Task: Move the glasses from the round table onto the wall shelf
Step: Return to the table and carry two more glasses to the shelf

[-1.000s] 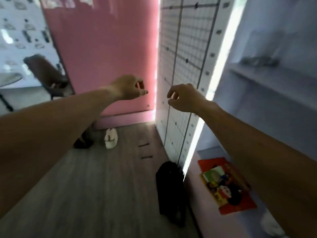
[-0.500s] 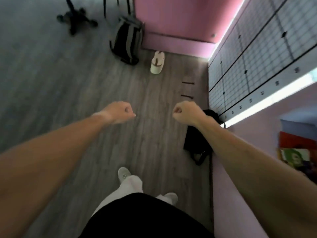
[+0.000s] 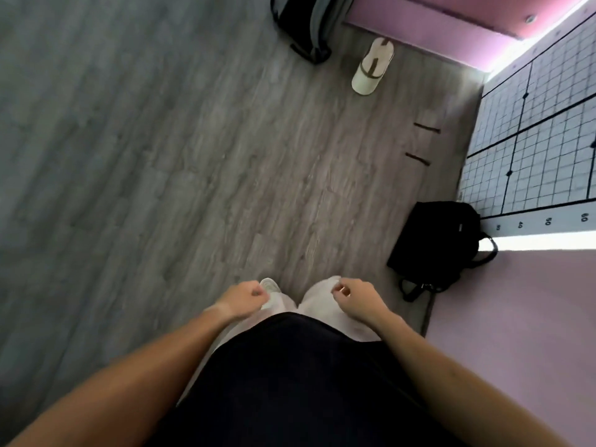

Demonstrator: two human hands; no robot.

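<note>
The head view looks straight down at the grey wood floor (image 3: 193,156). No glasses, round table or wall shelf are in sight. My left hand (image 3: 243,300) and my right hand (image 3: 358,296) hang low in front of my legs, a little apart. Both have their fingers curled in and hold nothing. Below them are my dark shorts and white shoes.
A black bag (image 3: 438,243) lies on the floor at the right, against a white grid panel (image 3: 541,150). At the top a dark backpack (image 3: 306,24) leans by the pink wall (image 3: 435,14), with a white cap-like thing (image 3: 374,66) beside it. Two dark tape strips (image 3: 422,143) mark the floor.
The view has swung down from the wall and shelf to the floor. Both hands have dropped from chest height to just in front of my legs, staying curled.
</note>
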